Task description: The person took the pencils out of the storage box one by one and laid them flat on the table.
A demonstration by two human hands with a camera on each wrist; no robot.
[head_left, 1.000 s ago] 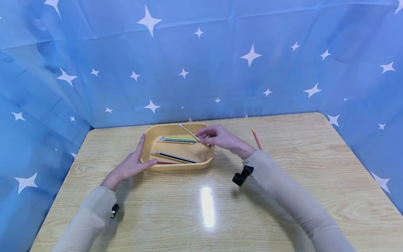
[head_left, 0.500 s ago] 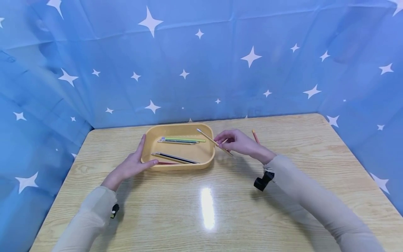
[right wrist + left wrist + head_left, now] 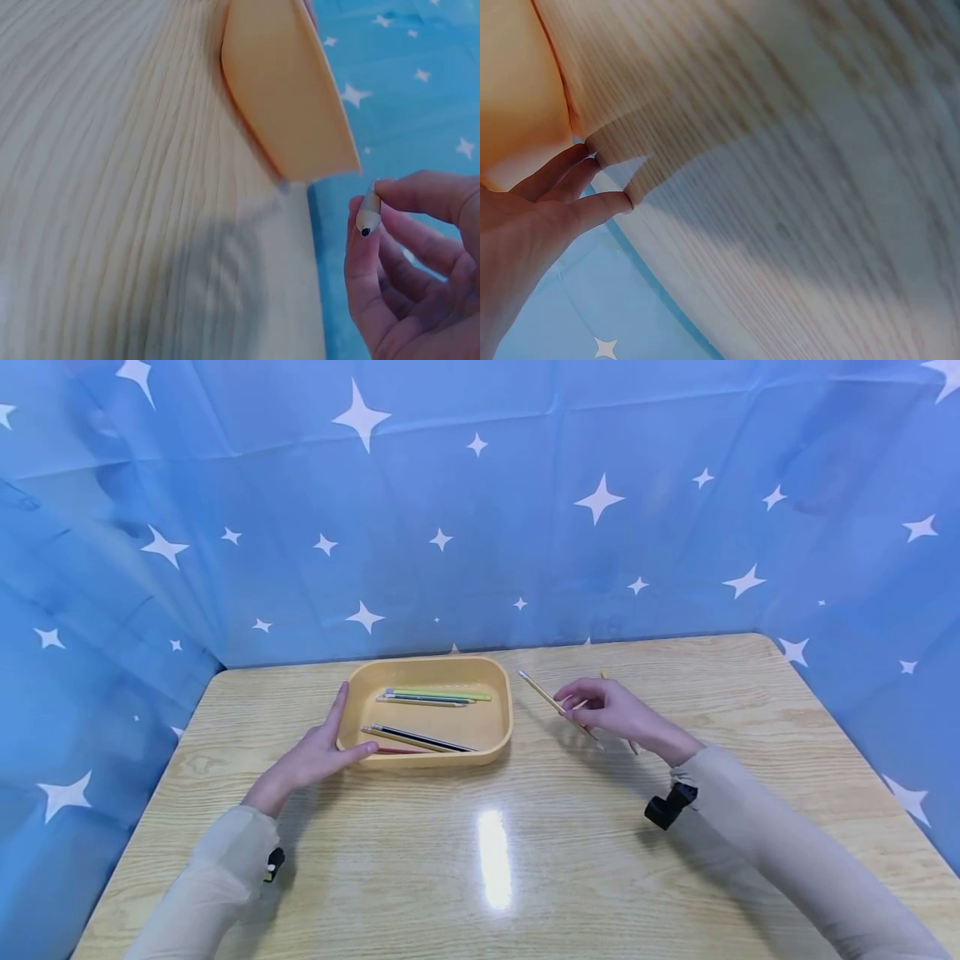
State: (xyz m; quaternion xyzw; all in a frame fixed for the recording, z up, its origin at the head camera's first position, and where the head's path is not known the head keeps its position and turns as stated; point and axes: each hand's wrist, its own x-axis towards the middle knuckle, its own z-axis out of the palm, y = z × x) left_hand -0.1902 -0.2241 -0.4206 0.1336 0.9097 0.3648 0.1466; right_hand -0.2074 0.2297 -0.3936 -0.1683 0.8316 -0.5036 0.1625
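My right hand (image 3: 618,714) pinches a pale yellow pencil (image 3: 542,692) between thumb and fingers, above the table to the right of the tray. In the right wrist view its dark, sharpened tip (image 3: 366,232) points toward the camera. My left hand (image 3: 318,752) rests against the left end of the yellow plastic tray (image 3: 435,761), its fingers straight along the side and the thumb at the front rim. Inside the tray lie a yellow-green pencil (image 3: 472,697), a dark-striped pencil (image 3: 420,738) and several others. A red pencil partly shows behind my right hand, its yellow end (image 3: 603,675) sticking out.
The wood-grain table (image 3: 405,860) meets a blue curtain with white stars (image 3: 480,527) at its back and sides. A bright light reflection (image 3: 495,860) falls near the table's middle. Black wrist cameras (image 3: 670,805) sit at both sleeves.
My right hand has carried the pale yellow pencil rightward, out from over the tray to above the table, close to the red pencil. My left hand stays at the tray.
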